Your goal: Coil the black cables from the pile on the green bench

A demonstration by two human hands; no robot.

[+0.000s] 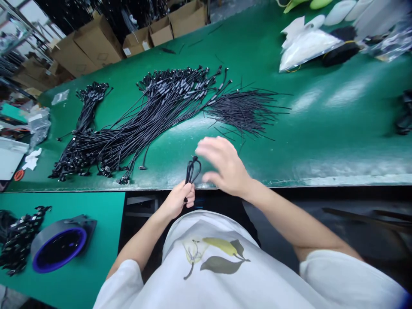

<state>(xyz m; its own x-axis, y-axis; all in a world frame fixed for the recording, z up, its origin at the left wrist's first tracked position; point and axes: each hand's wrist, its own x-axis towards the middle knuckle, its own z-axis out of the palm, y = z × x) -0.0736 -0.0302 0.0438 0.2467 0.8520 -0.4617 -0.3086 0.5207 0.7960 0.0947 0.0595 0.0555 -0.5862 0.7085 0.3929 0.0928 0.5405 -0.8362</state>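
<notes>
My left hand (180,198) is closed in a fist round a folded black cable (192,168), whose loop sticks up above the fingers at the green table's near edge. My right hand (222,165) hovers just right of the loop, fingers spread and smeared by motion, holding nothing that I can make out. A big pile of black cables (151,111) with connectors lies across the table beyond both hands. A fan of thin black ties (246,112) lies to the pile's right.
A smaller cable bundle (84,116) lies at the left. White plastic bags (305,45) sit at the far right. Cardboard boxes (96,43) line the far edge. On a lower green table (96,240) sit a blue-rimmed tray (59,246) and more black parts (17,238).
</notes>
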